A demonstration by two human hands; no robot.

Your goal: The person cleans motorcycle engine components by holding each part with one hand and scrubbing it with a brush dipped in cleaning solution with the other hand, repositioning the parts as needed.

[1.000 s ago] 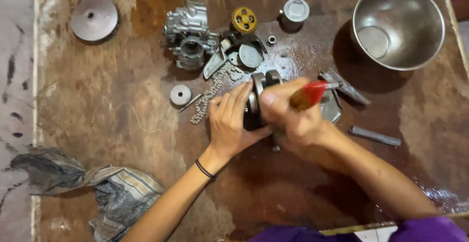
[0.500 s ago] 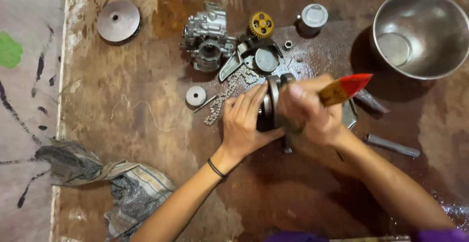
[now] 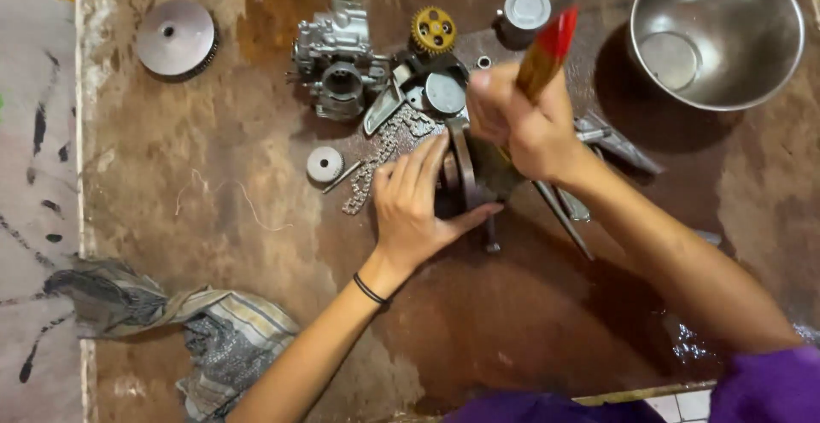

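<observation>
A dark round metal part (image 3: 465, 171), disc-like with a pale rim, is clasped on edge by the left hand (image 3: 418, 205) near the middle of the stained brown table (image 3: 213, 184). A red-handled tool (image 3: 545, 52) is gripped in the closed right hand (image 3: 521, 124) just above it. One steel bowl (image 3: 717, 35), one brass gear (image 3: 433, 30), one chain (image 3: 376, 167) and one rag (image 3: 171, 329) are counted around.

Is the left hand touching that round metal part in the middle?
Touching. The head view shows the left hand wrapped against the round metal part, fingers on its edge.
</observation>
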